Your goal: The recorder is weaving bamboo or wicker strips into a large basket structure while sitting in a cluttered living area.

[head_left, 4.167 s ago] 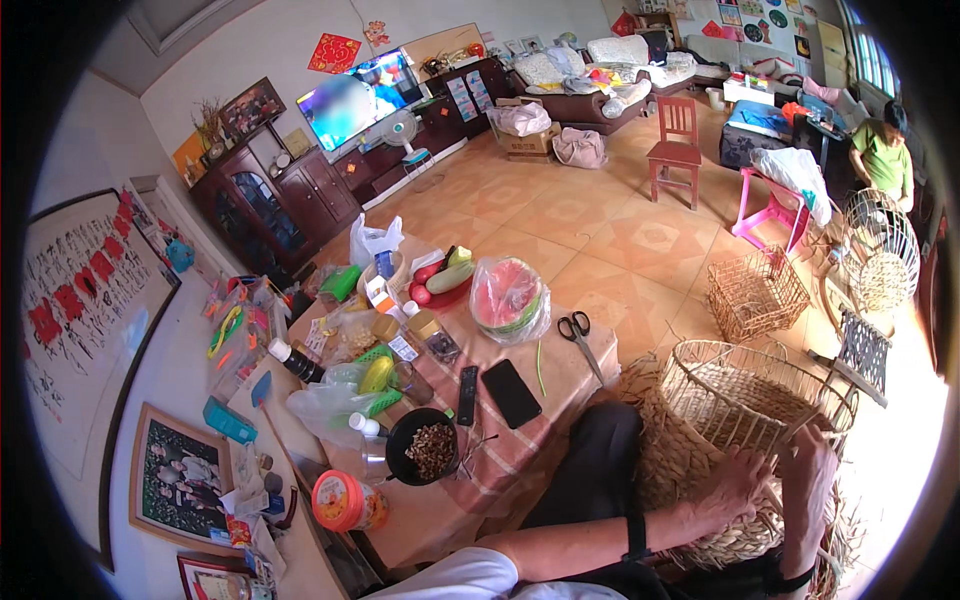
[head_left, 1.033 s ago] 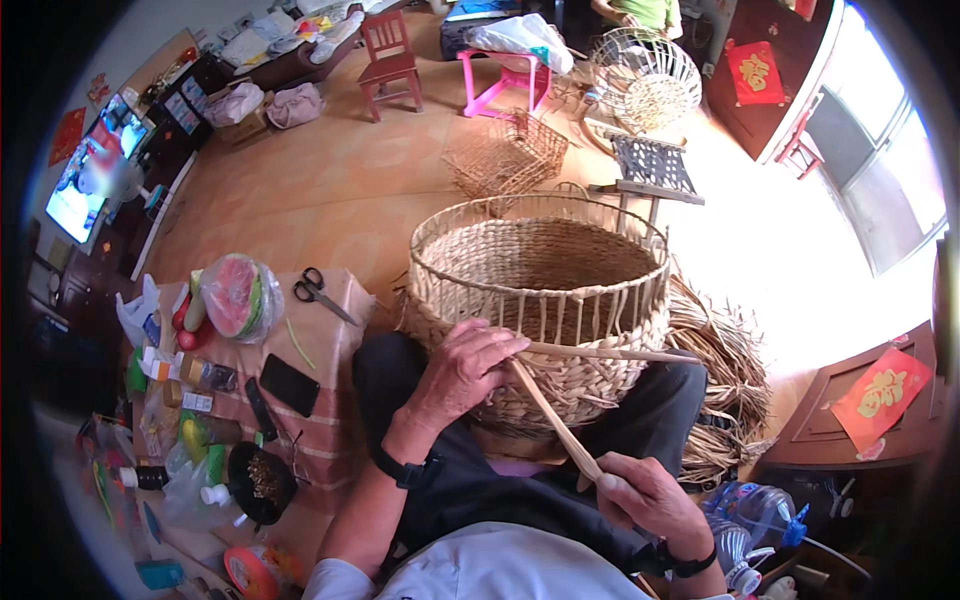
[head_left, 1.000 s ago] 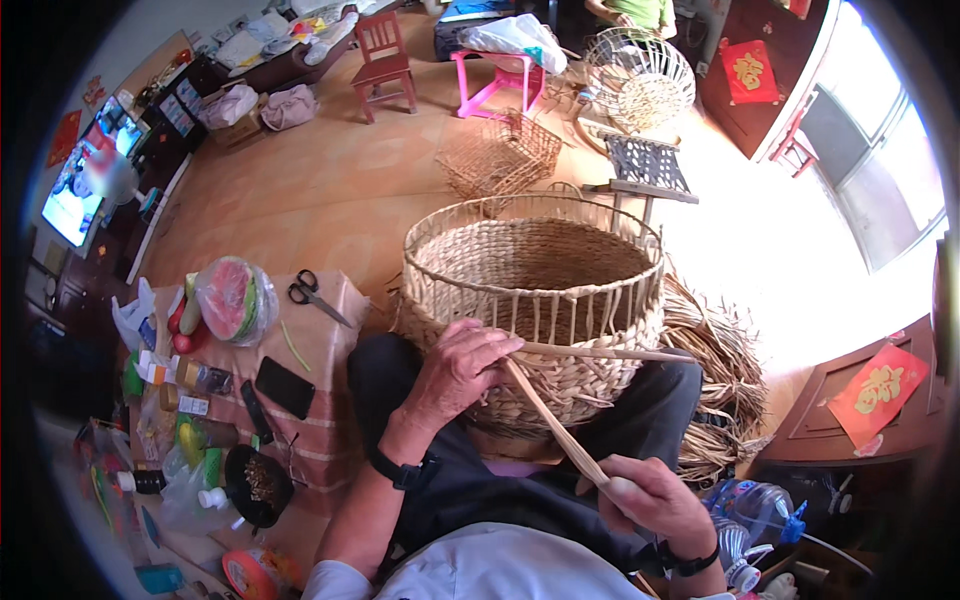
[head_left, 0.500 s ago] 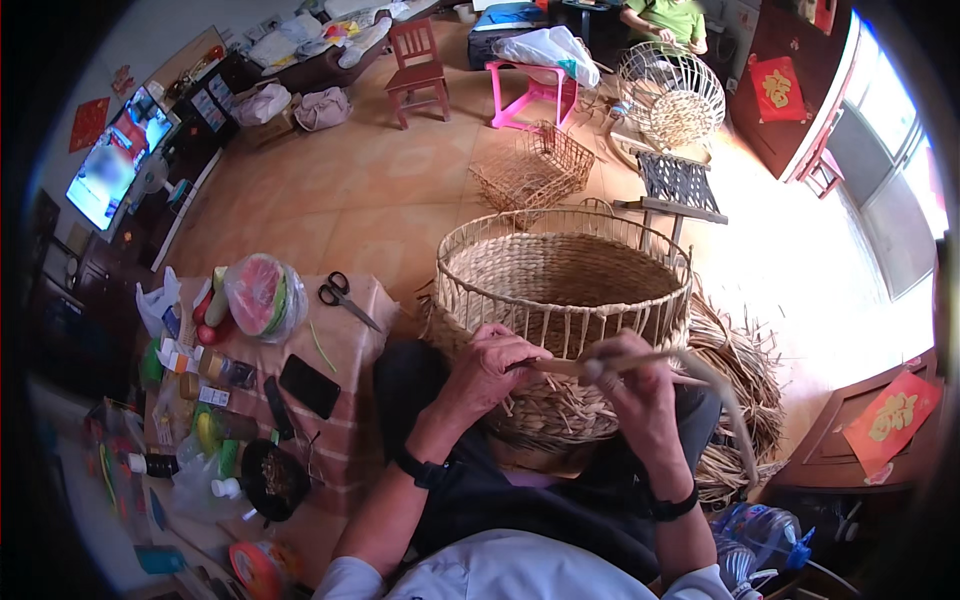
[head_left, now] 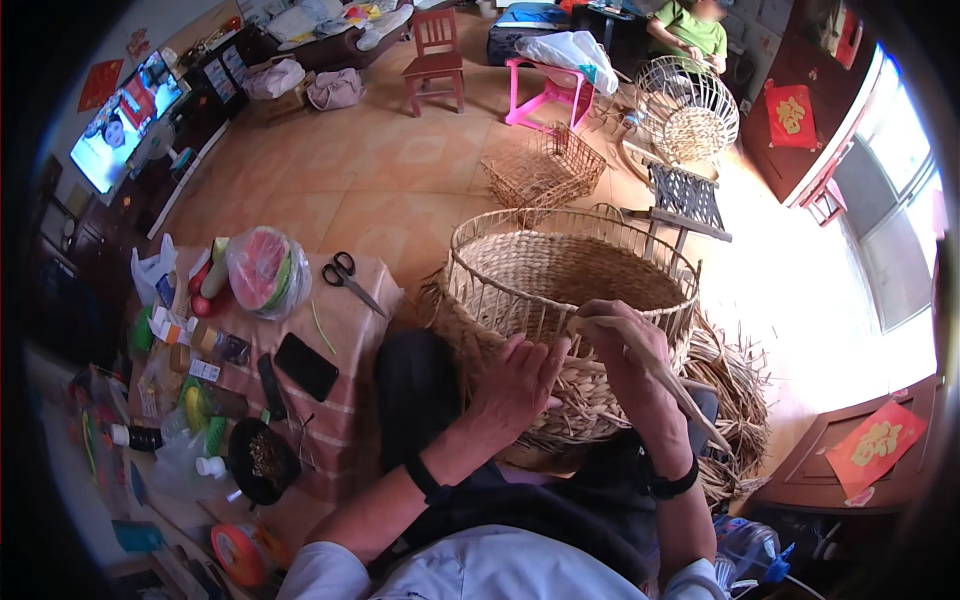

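Observation:
A round woven basket [head_left: 480, 318] of dried plant strips stands between my knees, with bare upright stakes and a thin hoop above its weave. My right hand [head_left: 632, 372] is closed on a long, flat plant strip [head_left: 668, 378] at the basket's near side. The strip's loose end trails down to the right, past my wrist. Against the outside of the near wall, just left of the right hand, lies my left hand [head_left: 515, 385], its fingers spread. Its fingertips touch the weave by the stakes; part of the thumb side is hard to make out.
Beside me on the left, a cloth-covered table [head_left: 350, 400] bears scissors [head_left: 350, 280], a phone [head_left: 306, 366], a black bowl [head_left: 264, 460] and bottles. Plant strips [head_left: 735, 400] are heaped right of the basket. Beyond stand a wire basket [head_left: 550, 170], a stool [head_left: 685, 195] and a seated person [head_left: 690, 35].
The left hand has let go of the strip and moved down onto the basket wall, fingers spreading. The right hand has risen slightly with the strip. My view has shifted a little.

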Demonstrator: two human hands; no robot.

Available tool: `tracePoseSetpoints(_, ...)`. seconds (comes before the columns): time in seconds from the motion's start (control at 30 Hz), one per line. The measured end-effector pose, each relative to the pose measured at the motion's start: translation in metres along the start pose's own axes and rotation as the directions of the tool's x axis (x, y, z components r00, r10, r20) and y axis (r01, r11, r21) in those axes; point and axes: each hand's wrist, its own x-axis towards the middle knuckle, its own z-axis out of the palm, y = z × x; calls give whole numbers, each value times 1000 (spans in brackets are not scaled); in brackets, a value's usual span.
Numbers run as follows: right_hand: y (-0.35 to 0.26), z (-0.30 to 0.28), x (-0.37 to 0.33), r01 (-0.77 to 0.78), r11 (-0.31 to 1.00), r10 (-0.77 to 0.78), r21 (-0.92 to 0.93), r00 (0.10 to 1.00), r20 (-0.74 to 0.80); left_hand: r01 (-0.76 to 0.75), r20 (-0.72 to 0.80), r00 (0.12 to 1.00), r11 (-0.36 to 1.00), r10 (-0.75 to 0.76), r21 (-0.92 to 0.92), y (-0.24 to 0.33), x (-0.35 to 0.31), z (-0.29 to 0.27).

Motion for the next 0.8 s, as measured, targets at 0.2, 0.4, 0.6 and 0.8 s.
tracePoseSetpoints(0.2, 8, 17, -3, 120, 783, -90, -610, 993, 79, 21, -134, 989, 950, -65, -310, -9, 0, 20)
tracePoseSetpoints(0.4, 31, 48, -4, 0, 767, 100, -641, 988, 121, 28, -140, 987, 938, -81, -347, -14, 4, 29)
tracePoseSetpoints(0.6, 36, 48, -19, -198, 883, 186, -425, 980, -70, -45, -171, 985, 975, 8, -216, -14, 3, 22)
tracePoseSetpoints(0.8, 70, 32, -55, -363, 867, 440, 342, 879, -183, 3, -106, 994, 947, -40, -323, -12, 8, 18)
